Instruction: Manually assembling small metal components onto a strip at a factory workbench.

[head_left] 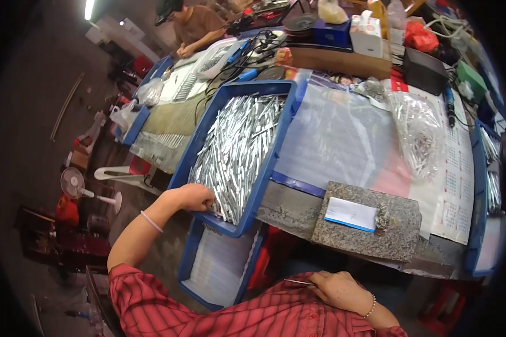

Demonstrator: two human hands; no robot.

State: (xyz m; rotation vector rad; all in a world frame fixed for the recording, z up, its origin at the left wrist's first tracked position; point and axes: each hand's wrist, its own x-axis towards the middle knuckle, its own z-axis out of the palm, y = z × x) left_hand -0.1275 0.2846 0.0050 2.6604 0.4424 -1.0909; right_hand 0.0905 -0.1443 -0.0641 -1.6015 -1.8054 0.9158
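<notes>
A blue plastic tray (pixel 252 210) filled with slim silvery metal rods (pixel 236 146) sits at the front left of the table. Over its near left corner is my left hand (pixel 195 197), fingers curled against the rods; whatever is in them is hidden. Close to my body, low in the view, my right hand (pixel 343 291) is closed with a thin metal rod (pixel 299 282) poking out to the left of its fingertips. Beyond it, a stone slab (pixel 371 241) on the table edge carries a small white block with a blue edge (pixel 351 213).
Under the full tray is a second blue tray (pixel 222 264). A plastic sheet (pixel 337 135) and a clear bag of thin pieces (pixel 419 135) cover the table to the right. Another blue tray (pixel 478 247) stands at the far right. Across the table, a person (pixel 199 25) works.
</notes>
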